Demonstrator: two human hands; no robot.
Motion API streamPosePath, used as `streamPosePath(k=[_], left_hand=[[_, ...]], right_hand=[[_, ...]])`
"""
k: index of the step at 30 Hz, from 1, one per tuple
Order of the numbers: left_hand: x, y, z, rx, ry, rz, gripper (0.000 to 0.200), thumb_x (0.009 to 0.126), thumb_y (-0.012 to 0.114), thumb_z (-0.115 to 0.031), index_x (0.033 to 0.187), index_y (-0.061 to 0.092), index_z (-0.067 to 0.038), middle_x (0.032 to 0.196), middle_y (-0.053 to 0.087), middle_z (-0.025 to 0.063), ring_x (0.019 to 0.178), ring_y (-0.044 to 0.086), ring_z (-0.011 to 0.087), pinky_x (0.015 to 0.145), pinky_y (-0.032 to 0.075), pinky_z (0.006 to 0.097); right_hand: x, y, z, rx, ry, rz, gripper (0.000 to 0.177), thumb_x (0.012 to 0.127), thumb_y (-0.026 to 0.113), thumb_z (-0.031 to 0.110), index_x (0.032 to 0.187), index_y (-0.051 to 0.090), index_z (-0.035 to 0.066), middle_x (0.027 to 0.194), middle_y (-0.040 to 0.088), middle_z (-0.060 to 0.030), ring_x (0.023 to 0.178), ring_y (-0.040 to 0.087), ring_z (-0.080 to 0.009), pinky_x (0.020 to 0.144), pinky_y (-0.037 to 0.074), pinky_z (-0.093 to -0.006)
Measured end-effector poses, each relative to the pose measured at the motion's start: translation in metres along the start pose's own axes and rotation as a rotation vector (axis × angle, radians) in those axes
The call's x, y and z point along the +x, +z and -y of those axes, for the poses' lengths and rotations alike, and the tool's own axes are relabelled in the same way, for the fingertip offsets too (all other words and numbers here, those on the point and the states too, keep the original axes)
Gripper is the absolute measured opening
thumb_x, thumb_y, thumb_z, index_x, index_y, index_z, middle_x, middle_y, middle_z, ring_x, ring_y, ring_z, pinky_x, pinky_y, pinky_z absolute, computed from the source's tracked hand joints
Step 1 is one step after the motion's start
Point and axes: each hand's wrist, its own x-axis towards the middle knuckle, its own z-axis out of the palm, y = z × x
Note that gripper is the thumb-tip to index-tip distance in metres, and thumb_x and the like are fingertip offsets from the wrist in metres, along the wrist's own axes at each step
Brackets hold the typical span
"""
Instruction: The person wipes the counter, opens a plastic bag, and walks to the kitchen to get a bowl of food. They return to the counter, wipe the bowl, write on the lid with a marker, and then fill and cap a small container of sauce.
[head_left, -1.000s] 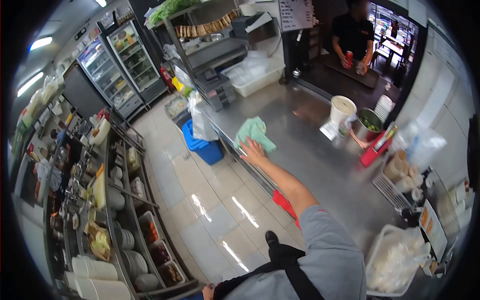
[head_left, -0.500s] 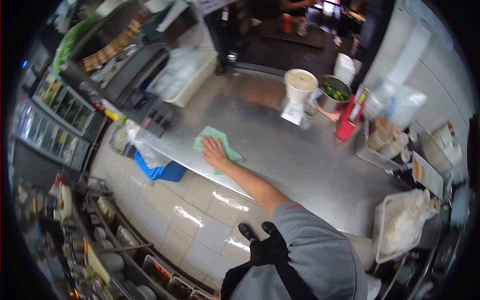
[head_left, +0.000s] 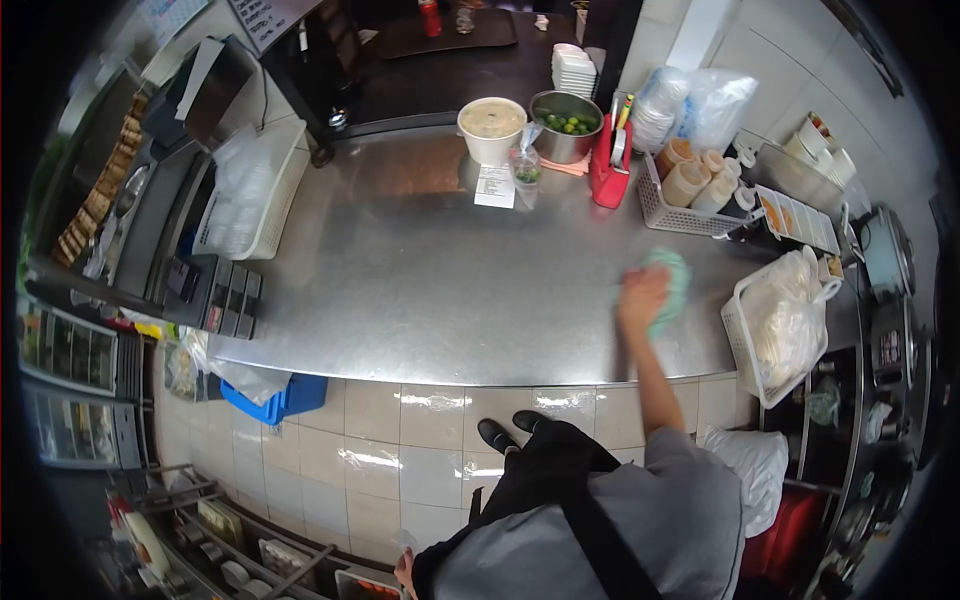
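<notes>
My right hand [head_left: 645, 293], blurred by motion, grips a light green cloth [head_left: 672, 285] pressed on the right part of the steel counter [head_left: 420, 280]. The cloth is bunched under and beside the fingers. Low in the view, my left hand [head_left: 405, 572] hangs by my side, partly hidden by my body. Its fingers are too small and covered to make out; something pale shows just above it.
Along the counter's back stand a white tub [head_left: 492, 135], a receipt [head_left: 495, 187], a pot of green limes [head_left: 566, 128] and a red tape dispenser [head_left: 610, 170]. On the right are a bottle basket [head_left: 690, 218] and a basket of bags [head_left: 745, 340]. A blue bin [head_left: 290, 398] sits below.
My right hand has swept the green cloth from the counter's left-middle across to its right side. The view has turned and shifted, and my left hand now shows at the bottom.
</notes>
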Motion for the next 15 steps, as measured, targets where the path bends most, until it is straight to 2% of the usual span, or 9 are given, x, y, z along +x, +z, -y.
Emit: streamPosePath(k=[1, 2, 4, 5, 6, 8, 11, 13, 15], left_hand=[[0.003, -0.002, -0.005, -0.043, -0.003, -0.021, 0.05, 0.081, 0.058, -0.041, 0.095, 0.061, 0.007, 0.069, 0.061, 0.0111, 0.067, 0.058, 0.0195, 0.064, 0.046, 0.0304], [0.005, -0.007, -0.009, -0.075, 0.0, -0.052, 0.05, 0.081, 0.058, -0.041, 0.094, 0.061, 0.007, 0.069, 0.061, 0.0111, 0.067, 0.058, 0.0194, 0.064, 0.046, 0.0302], [0.008, -0.018, -0.036, -0.153, 0.034, -0.116, 0.05, 0.081, 0.057, -0.041, 0.092, 0.061, 0.007, 0.068, 0.061, 0.0111, 0.067, 0.059, 0.0192, 0.066, 0.046, 0.0298], [0.011, -0.024, -0.054, -0.193, 0.068, -0.142, 0.05, 0.082, 0.057, -0.041, 0.092, 0.061, 0.007, 0.067, 0.061, 0.0111, 0.067, 0.059, 0.0191, 0.067, 0.045, 0.0296], [0.015, -0.029, -0.071, -0.229, 0.109, -0.157, 0.05, 0.082, 0.057, -0.041, 0.091, 0.061, 0.008, 0.067, 0.061, 0.011, 0.068, 0.059, 0.019, 0.067, 0.045, 0.0294], [0.048, -0.036, -0.083, -0.278, 0.276, -0.06, 0.047, 0.084, 0.054, -0.04, 0.096, 0.06, 0.006, 0.078, 0.063, 0.0119, 0.075, 0.059, 0.0185, 0.07, 0.046, 0.0295], [0.052, -0.074, -0.154, 0.098, 0.249, -0.083, 0.067, 0.076, 0.058, -0.055, 0.12, 0.053, -0.005, 0.11, 0.058, 0.0172, 0.099, 0.056, 0.0311, 0.084, 0.043, 0.0378], [0.051, -0.097, -0.211, -0.045, 0.427, 0.005, 0.064, 0.078, 0.059, -0.05, 0.116, 0.053, 0.0, 0.102, 0.061, 0.0156, 0.094, 0.058, 0.0275, 0.081, 0.046, 0.0355], [0.044, -0.107, -0.269, -0.203, 0.596, 0.091, 0.06, 0.079, 0.06, -0.045, 0.112, 0.054, 0.005, 0.093, 0.063, 0.0139, 0.09, 0.06, 0.0239, 0.078, 0.048, 0.0332]], right_hand=[[-0.033, -0.012, 0.035, -0.664, -0.258, -0.129, 0.048, 0.092, 0.033, 0.035, 0.136, 0.027, 0.019, 0.14, 0.031, -0.0009, 0.12, 0.036, -0.0195, 0.099, 0.027, -0.0436], [-0.07, -0.016, 0.084, -0.493, -0.377, -0.167, 0.05, 0.09, 0.037, 0.034, 0.135, 0.029, 0.014, 0.139, 0.032, -0.0055, 0.12, 0.036, -0.0217, 0.099, 0.027, -0.0441], [-0.162, -0.04, 0.189, 0.547, -0.602, 0.11, 0.055, 0.085, 0.044, 0.03, 0.131, 0.032, 0.002, 0.136, 0.033, -0.0145, 0.121, 0.035, -0.0262, 0.099, 0.028, -0.0451], [-0.202, -0.061, 0.23, 0.694, -0.744, 0.152, 0.058, 0.083, 0.047, 0.029, 0.13, 0.034, -0.003, 0.135, 0.034, -0.019, 0.122, 0.035, -0.0285, 0.098, 0.028, -0.0456], [-0.223, -0.102, 0.26, 0.868, -0.84, 0.531, 0.057, 0.081, 0.049, 0.027, 0.127, 0.038, -0.003, 0.134, 0.035, -0.0196, 0.125, 0.031, -0.0306, 0.1, 0.026, -0.046], [-0.238, -0.152, 0.275, 0.826, -1.358, 0.462, 0.056, 0.083, 0.05, 0.029, 0.131, 0.036, 0.004, 0.14, 0.028, -0.0159, 0.131, 0.024, -0.0282, 0.105, 0.019, -0.0453], [-0.219, -0.126, 0.244, 0.972, -1.643, 0.434, 0.05, 0.086, 0.048, 0.028, 0.134, 0.035, 0.017, 0.143, 0.027, -0.0045, 0.132, 0.023, -0.0226, 0.107, 0.018, -0.0438], [-0.166, -0.121, 0.168, 0.884, -1.561, 0.45, 0.049, 0.087, 0.047, 0.028, 0.133, 0.035, 0.019, 0.142, 0.029, -0.0029, 0.132, 0.024, -0.0206, 0.107, 0.018, -0.0424], [-0.104, -0.089, 0.1, 0.67, -1.15, 0.459, 0.049, 0.083, 0.05, 0.025, 0.13, 0.04, 0.014, 0.136, 0.038, -0.008, 0.126, 0.034, -0.0251, 0.103, 0.026, -0.0439]])
